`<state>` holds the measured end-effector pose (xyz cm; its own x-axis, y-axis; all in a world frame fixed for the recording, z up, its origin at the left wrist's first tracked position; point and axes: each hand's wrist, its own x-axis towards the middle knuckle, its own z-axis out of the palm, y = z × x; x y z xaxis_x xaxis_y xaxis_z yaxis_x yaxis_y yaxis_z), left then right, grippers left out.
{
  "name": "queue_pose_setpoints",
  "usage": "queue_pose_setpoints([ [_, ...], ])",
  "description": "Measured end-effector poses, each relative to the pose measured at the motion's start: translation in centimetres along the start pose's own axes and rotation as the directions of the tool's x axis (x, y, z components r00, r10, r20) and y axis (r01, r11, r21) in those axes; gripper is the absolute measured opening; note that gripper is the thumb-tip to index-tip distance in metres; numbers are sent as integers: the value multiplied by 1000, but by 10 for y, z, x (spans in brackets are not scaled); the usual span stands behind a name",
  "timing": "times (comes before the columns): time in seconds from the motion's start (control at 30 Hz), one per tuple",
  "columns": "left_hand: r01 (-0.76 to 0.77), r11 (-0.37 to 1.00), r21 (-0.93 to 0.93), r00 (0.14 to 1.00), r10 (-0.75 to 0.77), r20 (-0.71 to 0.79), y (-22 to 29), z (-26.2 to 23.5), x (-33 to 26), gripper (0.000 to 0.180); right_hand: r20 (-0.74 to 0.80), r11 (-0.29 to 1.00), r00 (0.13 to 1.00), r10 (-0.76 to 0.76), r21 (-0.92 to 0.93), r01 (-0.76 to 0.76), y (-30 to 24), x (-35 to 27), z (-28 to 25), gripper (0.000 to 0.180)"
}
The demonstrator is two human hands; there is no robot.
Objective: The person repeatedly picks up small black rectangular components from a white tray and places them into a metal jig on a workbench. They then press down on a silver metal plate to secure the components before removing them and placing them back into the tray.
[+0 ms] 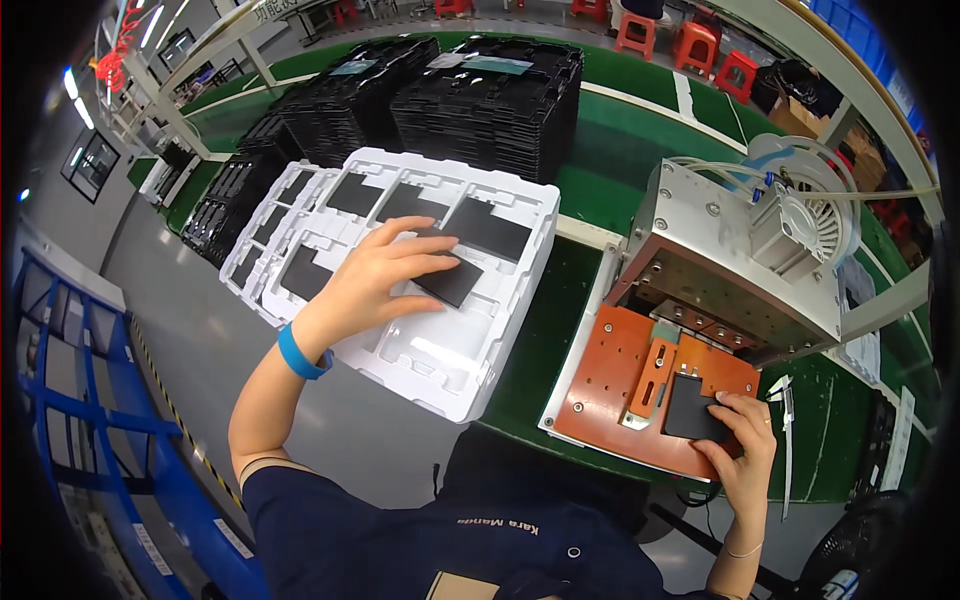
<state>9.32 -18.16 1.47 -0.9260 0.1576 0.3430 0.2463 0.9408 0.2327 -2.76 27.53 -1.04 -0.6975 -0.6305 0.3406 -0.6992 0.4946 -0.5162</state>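
My left hand point(385, 270), with a blue band at the wrist, is over a white plastic tray point(425, 400). Its thumb and fingers close on the edges of a flat black piece point(452, 282); whether that piece is lifted clear of the tray I cannot tell. Several similar notched black pieces point(490, 230) lie in the tray's pockets. On the right, my right hand point(745, 440) pinches the right side of another flat black piece point(690, 410). That one lies on the orange plate point(600, 380) of a bench machine, beside an orange slotted block point(654, 378).
Above the plate's far side sits the machine's metal head point(730, 250) with hoses. Calipers point(786, 430) lie to its right on the green bench point(540, 330). Tall stacks of black trays point(490, 110) stand behind the white tray. A blue rack point(90, 400) is at far left.
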Motion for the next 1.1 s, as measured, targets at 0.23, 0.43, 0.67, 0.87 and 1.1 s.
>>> queue_pose_setpoints([
  [0.23, -15, 1000, 18, 1000, 14, 23, 6, 6, 2, 46, 3, 1000, 1000, -4, 17, 4, -4, 7, 5, 42],
  [0.43, 109, 991, -72, 990, -102, 94, 2, -5, -10, 57, 53, 999, 999, 10, 35, -12, -8, 16, 3, 48],
  [0.67, 108, 980, -169, 983, -80, 167, 5, -22, 20, 64, 89, 1000, 996, 4, 24, -6, -11, 15, 1, 48],
  [0.87, 79, 993, -82, 961, -54, 270, -5, -7, 41, 67, 65, 998, 997, -43, 59, 39, -15, 25, 7, 36],
  [1.1, -309, 933, -186, 921, 342, 185, 94, 16, 93, 67, -51, 989, 987, -150, -25, 149, 2, 41, 17, 19],
])
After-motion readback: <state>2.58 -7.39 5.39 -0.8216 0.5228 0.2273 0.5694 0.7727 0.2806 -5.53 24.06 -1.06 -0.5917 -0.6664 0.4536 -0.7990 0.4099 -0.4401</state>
